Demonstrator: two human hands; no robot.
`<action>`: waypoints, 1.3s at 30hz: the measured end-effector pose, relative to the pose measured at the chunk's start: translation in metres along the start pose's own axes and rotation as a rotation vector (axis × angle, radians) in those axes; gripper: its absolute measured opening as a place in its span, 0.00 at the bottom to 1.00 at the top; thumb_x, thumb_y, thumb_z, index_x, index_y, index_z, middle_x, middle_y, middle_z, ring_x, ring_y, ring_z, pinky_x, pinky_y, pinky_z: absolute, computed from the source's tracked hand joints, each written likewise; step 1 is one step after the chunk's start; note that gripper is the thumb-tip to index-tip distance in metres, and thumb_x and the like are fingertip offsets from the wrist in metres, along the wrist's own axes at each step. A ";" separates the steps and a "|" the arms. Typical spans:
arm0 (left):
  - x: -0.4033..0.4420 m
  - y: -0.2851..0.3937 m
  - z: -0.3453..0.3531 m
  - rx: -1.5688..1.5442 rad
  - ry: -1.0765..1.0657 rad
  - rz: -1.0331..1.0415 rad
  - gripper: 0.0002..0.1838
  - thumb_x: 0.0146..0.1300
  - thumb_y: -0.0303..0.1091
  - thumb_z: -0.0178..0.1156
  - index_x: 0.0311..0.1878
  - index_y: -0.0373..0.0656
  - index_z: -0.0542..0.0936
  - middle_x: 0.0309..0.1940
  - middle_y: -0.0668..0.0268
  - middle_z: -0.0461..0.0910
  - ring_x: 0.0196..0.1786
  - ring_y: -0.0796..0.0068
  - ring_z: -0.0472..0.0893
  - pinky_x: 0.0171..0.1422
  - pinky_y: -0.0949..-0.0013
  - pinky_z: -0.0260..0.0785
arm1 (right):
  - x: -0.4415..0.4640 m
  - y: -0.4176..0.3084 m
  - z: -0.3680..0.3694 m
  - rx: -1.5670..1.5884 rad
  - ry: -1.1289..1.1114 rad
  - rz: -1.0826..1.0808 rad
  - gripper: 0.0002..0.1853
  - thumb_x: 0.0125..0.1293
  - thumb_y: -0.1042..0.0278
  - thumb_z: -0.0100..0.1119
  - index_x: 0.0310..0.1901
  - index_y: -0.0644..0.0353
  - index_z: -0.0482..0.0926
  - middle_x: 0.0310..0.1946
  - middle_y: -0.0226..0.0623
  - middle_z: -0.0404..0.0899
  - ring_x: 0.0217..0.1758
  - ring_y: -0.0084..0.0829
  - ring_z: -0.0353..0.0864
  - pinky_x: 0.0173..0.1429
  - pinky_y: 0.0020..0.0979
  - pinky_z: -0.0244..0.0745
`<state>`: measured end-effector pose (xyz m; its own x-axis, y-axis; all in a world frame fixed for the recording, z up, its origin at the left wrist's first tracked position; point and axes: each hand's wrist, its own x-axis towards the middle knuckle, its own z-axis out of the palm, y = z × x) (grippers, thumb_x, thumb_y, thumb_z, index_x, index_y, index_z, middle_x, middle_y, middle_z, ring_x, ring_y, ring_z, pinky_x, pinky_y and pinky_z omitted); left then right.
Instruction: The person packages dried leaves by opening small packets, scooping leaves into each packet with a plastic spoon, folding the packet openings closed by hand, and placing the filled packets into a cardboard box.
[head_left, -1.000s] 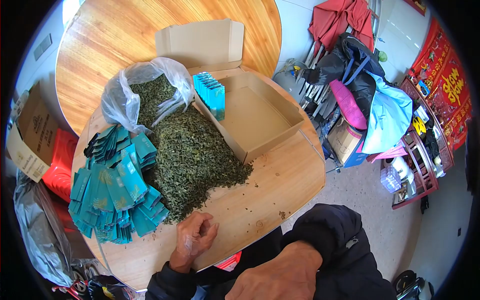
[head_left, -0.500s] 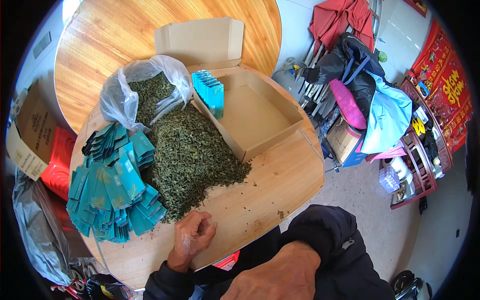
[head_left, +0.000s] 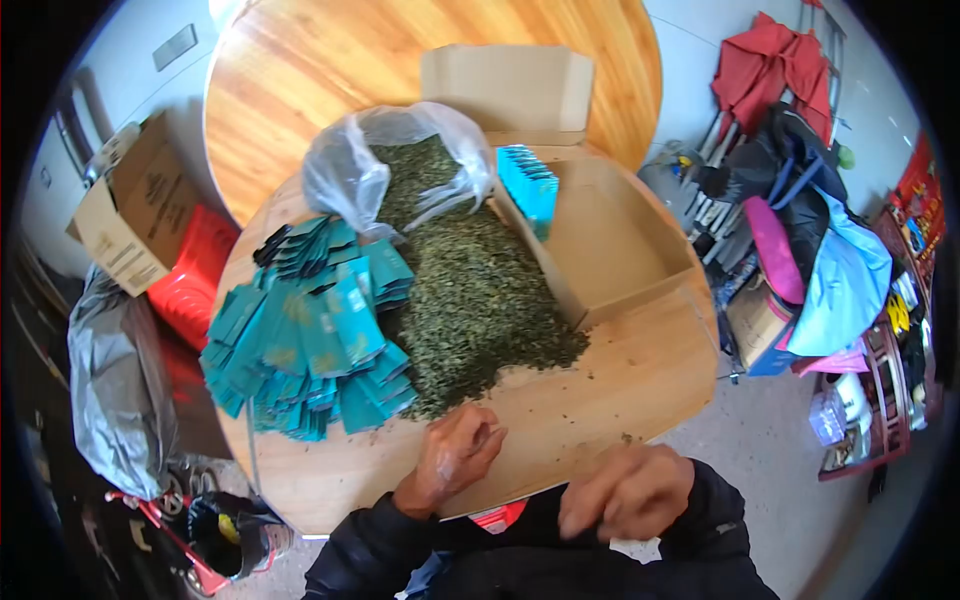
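Note:
My left hand (head_left: 462,450) rests at the near edge of the wooden table, fingers curled in, with nothing visible in them. It is close to the front of a heap of dried green tea leaves (head_left: 475,310). My right hand (head_left: 635,492), smeared by motion, hovers over the table's front edge, and its fingers cannot be made out. Left of the heap lies a fanned pile of teal packets (head_left: 310,340). Behind the heap, a clear plastic bag (head_left: 345,175) lies open with more leaves inside. An open cardboard box (head_left: 625,240) on the right holds a row of teal packets (head_left: 528,185) standing upright.
A round wooden table top (head_left: 300,60) stands behind the work table (head_left: 640,370). To the left are a red plastic stool (head_left: 195,265), a carton (head_left: 140,210) and a grey bag (head_left: 115,380). At right, folded items and a blue cloth (head_left: 845,275) are stacked near a shelf.
My right hand has moved away from close under the camera, out to the right near the table edge. The view has shifted left. My left hand stays curled by the leaves.

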<state>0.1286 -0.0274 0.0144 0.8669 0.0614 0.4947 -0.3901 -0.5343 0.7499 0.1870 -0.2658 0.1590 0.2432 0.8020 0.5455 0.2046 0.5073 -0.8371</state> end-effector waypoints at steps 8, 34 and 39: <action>0.007 0.047 -0.053 -0.310 0.209 -0.048 0.08 0.72 0.22 0.67 0.37 0.40 0.77 0.28 0.69 0.79 0.26 0.78 0.74 0.28 0.71 0.65 | -0.054 0.089 -0.004 -0.302 0.493 0.418 0.04 0.74 0.82 0.60 0.47 0.68 0.75 0.40 0.48 0.87 0.37 0.29 0.87 0.44 0.30 0.84; 0.038 0.179 -0.161 -1.440 -0.457 0.852 0.24 0.83 0.49 0.51 0.41 0.37 0.83 0.28 0.61 0.78 0.28 0.66 0.80 0.40 0.60 0.67 | -0.086 0.132 0.001 -0.250 0.605 0.473 0.06 0.70 0.76 0.66 0.44 0.68 0.80 0.38 0.40 0.84 0.36 0.26 0.84 0.43 0.26 0.81; 0.082 0.185 -0.122 -1.404 -0.278 1.629 0.21 0.81 0.47 0.53 0.42 0.38 0.84 0.28 0.62 0.78 0.28 0.66 0.79 0.42 0.59 0.65 | -0.087 0.132 0.000 -0.275 0.586 0.441 0.07 0.70 0.74 0.68 0.43 0.68 0.80 0.38 0.41 0.84 0.37 0.27 0.85 0.45 0.27 0.82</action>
<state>0.0897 -0.0184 0.2480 -0.4159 0.1563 0.8959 -0.4288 0.8350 -0.3448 0.1932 -0.2687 0.0008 0.8016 0.5756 0.1617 0.1819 0.0229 -0.9831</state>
